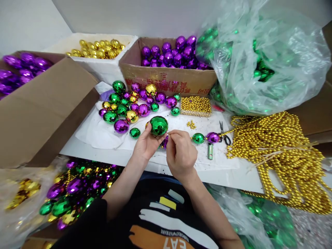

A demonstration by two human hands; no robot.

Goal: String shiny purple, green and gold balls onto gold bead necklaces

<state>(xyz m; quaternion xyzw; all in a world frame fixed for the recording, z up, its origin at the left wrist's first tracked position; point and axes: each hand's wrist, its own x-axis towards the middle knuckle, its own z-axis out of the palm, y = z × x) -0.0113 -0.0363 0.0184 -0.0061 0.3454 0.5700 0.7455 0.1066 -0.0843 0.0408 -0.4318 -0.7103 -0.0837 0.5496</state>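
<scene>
My left hand [143, 145] holds a large green faceted bead [159, 125] between thumb and fingers. Right beside it, my right hand [182, 152] is closed in a pinch on what looks like a thin string at the bead's lower right. A purple bead [165, 142] shows partly behind my hands. To the right of my right hand lie a smaller green bead [198, 138] and a purple bead [213, 137], strung in line with gold beads. A loose green bead [135, 132] rests on the white cloth left of my left hand.
Loose mixed beads [132, 116] lie behind my hands, near a tray of small gold beads [196, 105]. Black scissors [227, 139] and a green lighter [210, 152] sit at right, beside heaped gold bead strands [280, 148]. A cardboard box [166, 79] and plastic bag [293, 65] stand behind.
</scene>
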